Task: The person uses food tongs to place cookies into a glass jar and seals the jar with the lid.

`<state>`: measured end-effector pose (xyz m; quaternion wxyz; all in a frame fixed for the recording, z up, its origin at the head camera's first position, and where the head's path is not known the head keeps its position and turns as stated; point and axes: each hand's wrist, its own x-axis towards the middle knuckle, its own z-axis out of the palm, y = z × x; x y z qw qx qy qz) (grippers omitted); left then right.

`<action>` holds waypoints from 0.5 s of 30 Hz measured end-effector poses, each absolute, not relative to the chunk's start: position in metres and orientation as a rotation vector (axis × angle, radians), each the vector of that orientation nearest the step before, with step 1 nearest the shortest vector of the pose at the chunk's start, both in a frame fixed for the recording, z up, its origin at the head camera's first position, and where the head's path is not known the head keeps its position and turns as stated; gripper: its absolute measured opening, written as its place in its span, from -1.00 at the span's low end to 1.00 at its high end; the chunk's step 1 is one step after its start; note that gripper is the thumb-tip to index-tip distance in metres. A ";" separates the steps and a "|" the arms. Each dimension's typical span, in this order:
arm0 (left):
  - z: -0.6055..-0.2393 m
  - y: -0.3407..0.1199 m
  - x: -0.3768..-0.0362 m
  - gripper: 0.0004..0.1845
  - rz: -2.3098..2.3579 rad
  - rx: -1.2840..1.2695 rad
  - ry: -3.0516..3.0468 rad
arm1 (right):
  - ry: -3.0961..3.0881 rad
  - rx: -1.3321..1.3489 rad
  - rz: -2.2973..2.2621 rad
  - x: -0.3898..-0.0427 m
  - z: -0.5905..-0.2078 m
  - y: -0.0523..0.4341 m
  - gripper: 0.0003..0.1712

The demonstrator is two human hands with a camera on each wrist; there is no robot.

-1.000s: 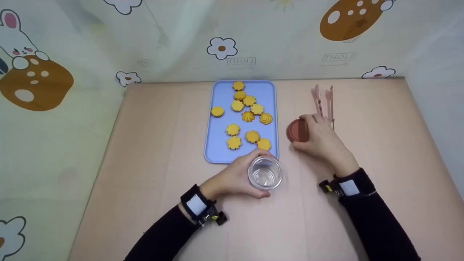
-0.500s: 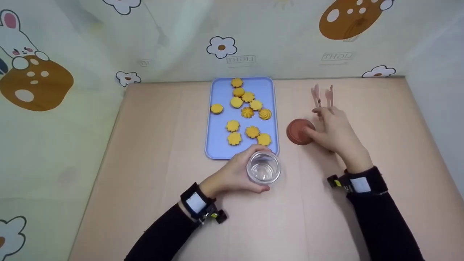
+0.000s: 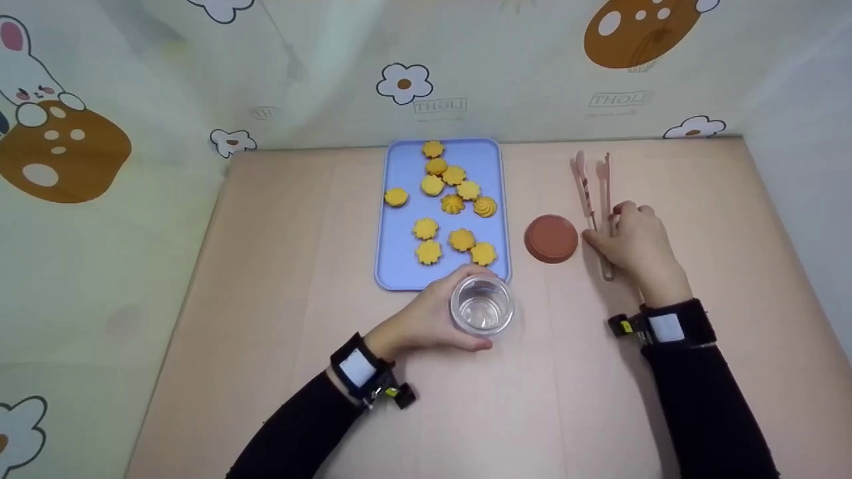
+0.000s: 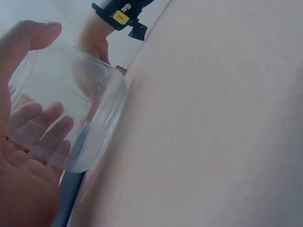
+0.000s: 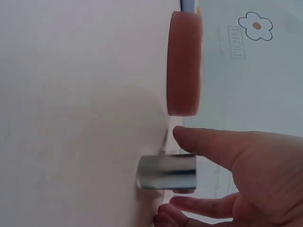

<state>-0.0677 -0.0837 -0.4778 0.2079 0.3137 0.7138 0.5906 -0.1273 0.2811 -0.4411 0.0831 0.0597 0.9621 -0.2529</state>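
Observation:
My left hand point(image 3: 436, 316) grips a clear jar point(image 4: 102, 111) round its side, thumb on one side and fingers on the other; the jar is without a lid and looks empty. In the head view my right hand point(image 3: 642, 249) is over a pair of tongs point(image 3: 606, 266) with pink tips and a bent metal end. The right wrist view has the thumb and fingers on either side of the shiny metal bend point(image 5: 168, 172), with a gap at the thumb. A reddish-brown round lid point(image 3: 551, 239) lies on the table left of the tongs.
A blue tray point(image 3: 399, 266) with several yellow flower-shaped cookies point(image 3: 452, 203) lies just beyond the jar, its near edge close to my left fingers. A patterned curtain point(image 3: 319, 86) hangs along the table's far edge.
My right hand has let go of the lid and moved right to the tongs. The left hand still holds the jar in nearly the same place.

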 end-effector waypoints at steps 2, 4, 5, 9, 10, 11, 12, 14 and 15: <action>-0.479 -0.084 -0.068 -0.03 1.653 0.884 1.982 | 2.858 0.176 -0.774 -0.128 -0.442 0.283 -0.21; -0.480 -0.085 -0.068 -0.03 1.655 0.897 1.986 | 2.855 0.173 -0.781 -0.129 -0.443 0.286 -0.30; -0.480 -0.085 -0.068 -0.03 1.656 0.904 1.989 | 2.857 0.171 -0.783 -0.129 -0.442 0.288 -0.35; -0.480 -0.085 -0.068 -0.02 1.650 0.926 2.000 | 2.881 0.175 -0.775 -0.130 -0.441 0.293 -0.40; -0.480 -0.085 -0.068 -0.02 1.650 0.928 1.999 | 2.885 0.186 -0.776 -0.130 -0.440 0.294 -0.38; -0.479 -0.085 -0.069 -0.02 1.648 0.926 2.000 | 2.883 0.202 -0.786 -0.131 -0.440 0.295 -0.37; -0.479 -0.085 -0.069 -0.02 1.646 0.922 1.999 | 2.882 0.220 -0.799 -0.131 -0.439 0.296 -0.35; -0.478 -0.084 -0.069 -0.02 1.645 0.915 1.994 | 2.890 0.250 -0.830 -0.131 -0.437 0.297 -0.34; -0.478 -0.084 -0.069 -0.02 1.643 0.913 1.993 | 2.899 0.260 -0.846 -0.131 -0.436 0.297 -0.33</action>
